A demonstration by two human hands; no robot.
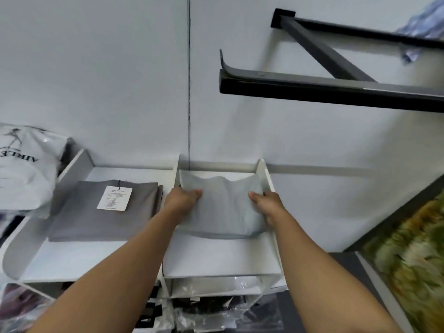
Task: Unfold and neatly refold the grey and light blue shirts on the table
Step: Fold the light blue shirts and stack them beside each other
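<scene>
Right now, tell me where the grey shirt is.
Head view: grey shirt lies folded in the left tray, beside the light blue shirt.

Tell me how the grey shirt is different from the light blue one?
The grey shirt is darker and lies flat; the blue shirt is pale and a bit rumpled. The grey shirt has a white tag on top; the blue shirt shows none. Nobody touches the grey shirt, while the left hand and right hand hold the blue shirt. Both are folded.
</scene>
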